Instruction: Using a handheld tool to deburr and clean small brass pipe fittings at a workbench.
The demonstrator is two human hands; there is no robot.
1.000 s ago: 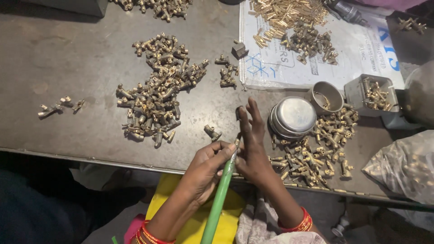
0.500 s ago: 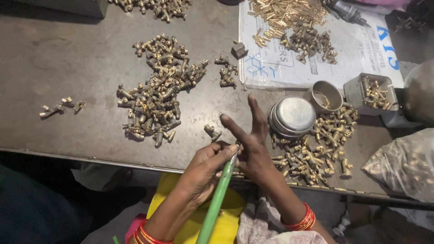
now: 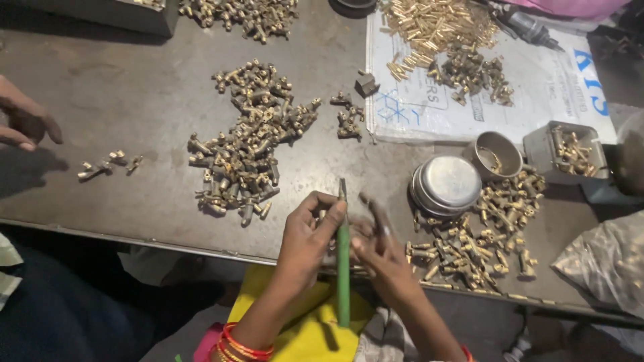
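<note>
the left hand (image 3: 305, 234) gripped a green tool (image 3: 343, 261), held upright over the near edge of the surface (image 3: 134, 100). the right hand (image 3: 379, 248) was blurred just beside it, fingers partly curled; whether it held anything could not be told. a big pile of brass fittings (image 3: 248, 144) lay just beyond the left hand, another pile (image 3: 479, 234) by the right, near a round tin (image 3: 446, 186). another person's hand (image 3: 23, 121) rested far left.

We see a dull, scuffed metal table (image 3: 121, 121), tarnished brass fittings (image 3: 248, 144) mid-frame, brighter brass pins (image 3: 429, 23) upper right on glossy printed plastic sheet (image 3: 537, 94), shiny steel lid (image 3: 448, 184), matt green plastic-looking rod (image 3: 343, 268).
</note>
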